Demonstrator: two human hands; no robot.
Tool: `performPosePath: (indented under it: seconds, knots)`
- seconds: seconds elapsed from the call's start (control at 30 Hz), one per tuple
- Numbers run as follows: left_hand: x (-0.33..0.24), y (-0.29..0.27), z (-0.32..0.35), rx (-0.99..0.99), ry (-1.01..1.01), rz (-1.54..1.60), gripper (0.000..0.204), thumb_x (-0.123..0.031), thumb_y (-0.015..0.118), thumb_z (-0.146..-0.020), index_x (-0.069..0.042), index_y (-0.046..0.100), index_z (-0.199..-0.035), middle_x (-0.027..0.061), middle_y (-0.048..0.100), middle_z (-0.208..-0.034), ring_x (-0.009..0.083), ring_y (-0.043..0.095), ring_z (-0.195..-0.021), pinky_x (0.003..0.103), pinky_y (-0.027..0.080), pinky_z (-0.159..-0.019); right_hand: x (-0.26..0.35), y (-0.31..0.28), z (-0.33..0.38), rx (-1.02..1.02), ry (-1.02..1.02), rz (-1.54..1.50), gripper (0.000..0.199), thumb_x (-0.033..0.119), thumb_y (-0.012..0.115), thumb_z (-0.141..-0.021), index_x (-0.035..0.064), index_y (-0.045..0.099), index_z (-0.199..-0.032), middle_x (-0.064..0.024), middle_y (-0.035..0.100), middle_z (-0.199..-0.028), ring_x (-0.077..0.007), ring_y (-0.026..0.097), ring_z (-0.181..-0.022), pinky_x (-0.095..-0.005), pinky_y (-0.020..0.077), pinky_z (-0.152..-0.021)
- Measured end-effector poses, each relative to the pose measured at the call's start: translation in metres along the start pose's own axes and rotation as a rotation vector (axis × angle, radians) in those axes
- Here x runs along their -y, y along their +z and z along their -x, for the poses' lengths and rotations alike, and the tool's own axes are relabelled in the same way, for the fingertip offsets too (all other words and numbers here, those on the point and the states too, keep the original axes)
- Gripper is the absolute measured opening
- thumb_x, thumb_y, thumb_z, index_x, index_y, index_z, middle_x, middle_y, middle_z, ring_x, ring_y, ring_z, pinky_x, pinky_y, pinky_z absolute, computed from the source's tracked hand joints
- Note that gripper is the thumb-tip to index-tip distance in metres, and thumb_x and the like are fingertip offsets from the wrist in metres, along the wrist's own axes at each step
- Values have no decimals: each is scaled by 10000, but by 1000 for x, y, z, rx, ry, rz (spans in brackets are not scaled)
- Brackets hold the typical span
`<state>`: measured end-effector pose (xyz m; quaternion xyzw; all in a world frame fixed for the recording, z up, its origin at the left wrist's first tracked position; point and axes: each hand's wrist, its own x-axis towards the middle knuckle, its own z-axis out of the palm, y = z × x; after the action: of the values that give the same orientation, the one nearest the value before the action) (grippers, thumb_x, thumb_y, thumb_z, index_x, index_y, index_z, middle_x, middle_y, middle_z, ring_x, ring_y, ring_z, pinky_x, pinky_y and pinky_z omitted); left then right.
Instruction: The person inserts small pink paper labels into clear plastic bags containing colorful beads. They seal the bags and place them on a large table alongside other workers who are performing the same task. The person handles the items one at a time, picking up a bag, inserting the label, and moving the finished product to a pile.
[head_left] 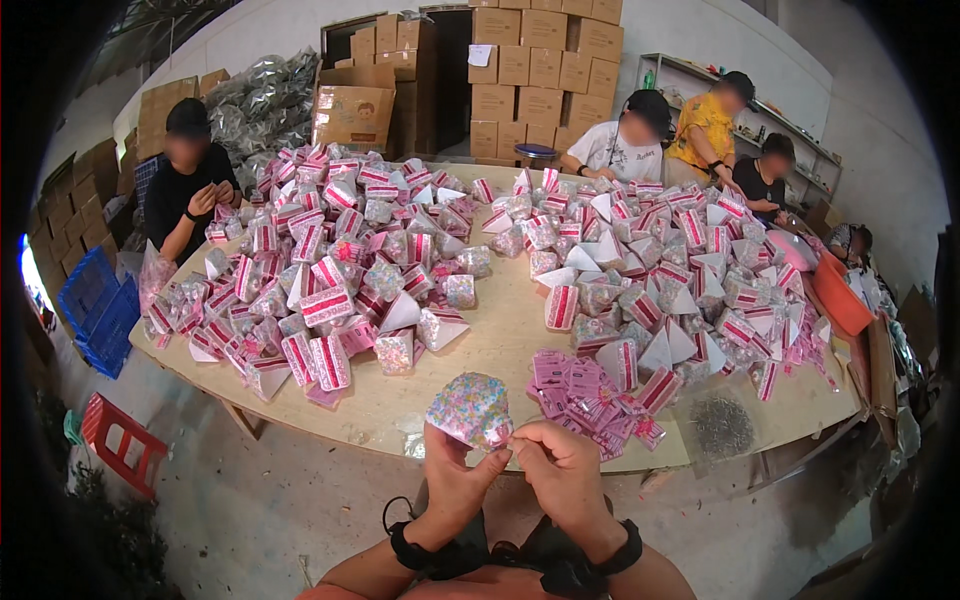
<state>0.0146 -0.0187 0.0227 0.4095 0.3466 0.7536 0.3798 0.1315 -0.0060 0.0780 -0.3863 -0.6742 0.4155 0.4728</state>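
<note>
At the table's near edge, a wedge-shaped cake-slice toy (470, 408) with a multicoloured sprinkle pattern is held up in my left hand (452, 490), the fingers wrapped round its lower side. My right hand (562, 478) pinches at the toy's lower right corner. Whatever lies between those fingertips is too small to make out. Just beyond my right hand is a heap of pink printed cards (590, 395). Farther right, a clear plastic sheet or bag (722, 428) holds many small dark metal pieces.
Large heaps of similar cake slices (330, 305) (640, 270) cover the left and right of the wooden table (480, 345). Several people sit or stand round it. A red stool (120, 440) and blue crates (100, 310) stand left; an orange tub (840, 292) is at right.
</note>
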Motion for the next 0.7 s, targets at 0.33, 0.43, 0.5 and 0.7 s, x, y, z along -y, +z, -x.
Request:
performPosePath:
  seconds: [0.33, 0.43, 0.5, 0.7]
  knots:
    - [6, -5, 1, 28, 83, -167, 733, -100, 744, -683, -14, 271, -1237, 107, 408, -1196, 205, 438, -1106, 349, 378, -929, -2, 0, 0, -35, 19, 70, 51, 42, 556, -782, 3, 578, -808, -91, 572, -663, -115, 527, -568, -259, 415, -518]
    - [10, -9, 1, 39, 72, -196, 725, -107, 742, -687, -11, 276, -1234, 111, 418, -1192, 208, 451, -1097, 350, 376, -934, -6, 2, -1, -32, 41, 53, 50, 42, 562, -783, 3, 569, -814, -81, 557, -642, -102, 512, -551, -256, 406, -502]
    - [11, -12, -1, 51, 54, -210, 725, -114, 744, -687, -9, 278, -1232, 114, 424, -1191, 211, 460, -1091, 349, 377, -934, -13, 2, -2, -8, 64, 23, 73, 42, 567, -788, 2, 549, -847, -72, 552, -629, -91, 501, -535, -247, 396, -488]
    - [19, -12, 2, 59, -42, -166, 613, -51, 746, -668, -6, 347, -1131, 100, 507, -1055, 168, 535, -961, 301, 441, -829, -12, 2, -8, 60, 280, -337, 167, 13, 544, -799, 25, 433, -924, -49, 526, -597, -63, 476, -469, -183, 329, -396]
